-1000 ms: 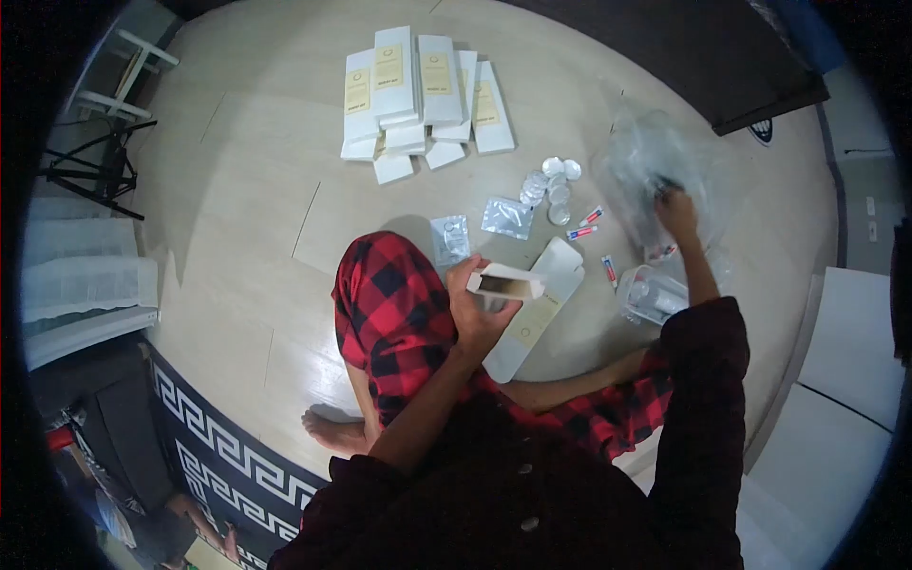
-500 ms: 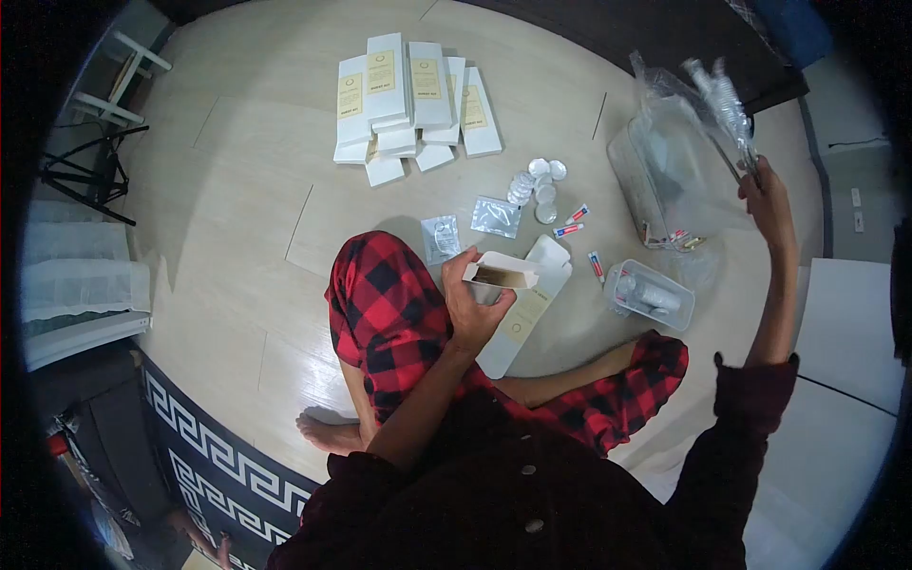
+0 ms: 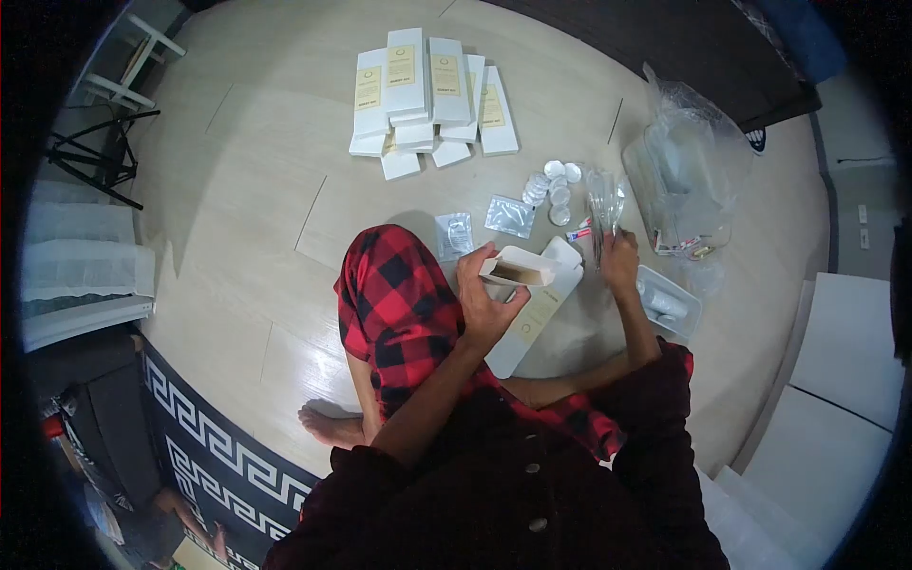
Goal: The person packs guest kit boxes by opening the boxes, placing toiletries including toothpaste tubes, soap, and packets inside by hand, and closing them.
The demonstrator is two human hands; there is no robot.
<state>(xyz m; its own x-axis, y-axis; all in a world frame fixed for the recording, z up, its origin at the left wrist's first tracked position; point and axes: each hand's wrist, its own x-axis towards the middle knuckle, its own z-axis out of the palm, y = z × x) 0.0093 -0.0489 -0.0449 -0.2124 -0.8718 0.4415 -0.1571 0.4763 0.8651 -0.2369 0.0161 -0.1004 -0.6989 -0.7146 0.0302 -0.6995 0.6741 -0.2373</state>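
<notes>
My left hand (image 3: 487,309) is wrapped round an open white box (image 3: 518,269), its open end facing up. Beyond my left knee, my right hand (image 3: 619,261) is closed on a bundle of clear-wrapped items (image 3: 606,204), held just right of the round silver packets (image 3: 554,188). A second white box (image 3: 525,342) with a yellow label lies beneath and right of my left hand. Two flat sachets, one silver (image 3: 510,217) and one whitish (image 3: 454,237), rest on the floor. Close to the bundle is a small toothpaste tube (image 3: 579,234), partly visible.
A pile of white labelled boxes (image 3: 403,81) lies ahead. On the right are a large plastic-lined container (image 3: 682,180) with small tubes and a small clear tub (image 3: 671,302) holding white items. Another person's arm (image 3: 195,518) shows at the lower left.
My right hand first reached into the large plastic-lined container, then lifted the wrapped bundle up to the right, and now holds it left of the container. My left hand still holds the box.
</notes>
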